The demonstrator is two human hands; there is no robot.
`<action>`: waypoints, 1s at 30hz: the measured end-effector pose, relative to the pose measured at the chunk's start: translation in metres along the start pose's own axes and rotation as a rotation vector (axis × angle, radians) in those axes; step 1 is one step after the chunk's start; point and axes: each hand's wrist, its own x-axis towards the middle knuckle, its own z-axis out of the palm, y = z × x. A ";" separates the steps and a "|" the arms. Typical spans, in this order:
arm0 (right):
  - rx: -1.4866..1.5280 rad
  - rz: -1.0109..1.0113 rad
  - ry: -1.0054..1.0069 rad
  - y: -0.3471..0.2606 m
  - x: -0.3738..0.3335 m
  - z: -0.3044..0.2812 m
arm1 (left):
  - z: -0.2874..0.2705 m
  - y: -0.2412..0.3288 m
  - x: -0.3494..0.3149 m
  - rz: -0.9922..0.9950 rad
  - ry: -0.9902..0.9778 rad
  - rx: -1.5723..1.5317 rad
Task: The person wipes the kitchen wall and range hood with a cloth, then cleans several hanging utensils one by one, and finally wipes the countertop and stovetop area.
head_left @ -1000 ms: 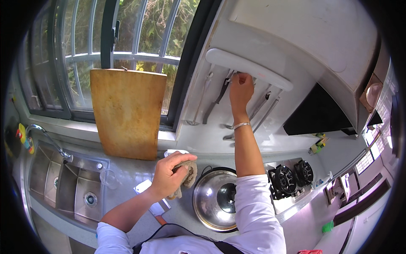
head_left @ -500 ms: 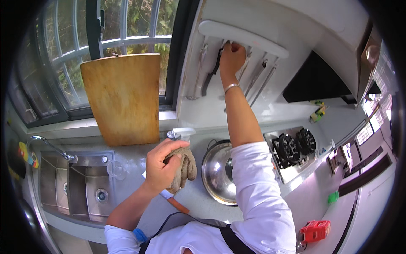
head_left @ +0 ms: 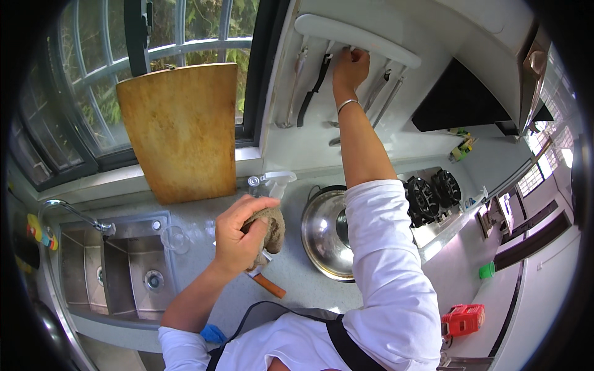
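A grey counter (head_left: 312, 285) runs under everything, and on its back edge a wooden chopping board (head_left: 179, 133) stands upright before the window (head_left: 210, 25). A pan under a metal lid (head_left: 323, 229) sits right of the counter's middle, partly behind the right sleeve. On the wall above the counter's back edge is a white rack (head_left: 356, 38) with long kitchen tools hanging from it. The right hand (head_left: 351, 69) is raised to the rack, fingertips drawn together just below its lower edge; whether they grip anything, I cannot tell. The left hand (head_left: 238, 238) has thumb and fingers closed on a brown cloth (head_left: 271, 232), held above the counter. Beneath it, a knife's orange-brown handle (head_left: 270, 286) points toward the counter's front edge. At the rack, a light pinch and a steady wrist should keep the neighbouring tools from swinging, the nearby black tool (head_left: 315, 86) above all; the cloth is best kept clear of the knife. No brand or writing is readable on the rack, lid or board.
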 end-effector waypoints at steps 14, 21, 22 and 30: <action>-0.057 -0.173 -0.044 -0.003 -0.009 -0.001 | 0.015 -0.001 0.011 -0.045 -0.019 0.046; -0.054 -0.167 -0.046 -0.004 -0.002 -0.015 | 0.027 -0.002 0.016 -0.062 -0.056 0.051; -0.067 -0.181 -0.009 -0.003 -0.004 -0.016 | 0.030 -0.001 0.019 -0.072 -0.051 0.048; 0.932 0.288 -1.442 -0.036 -0.057 -0.149 | 0.044 0.036 0.085 -0.020 -0.145 0.093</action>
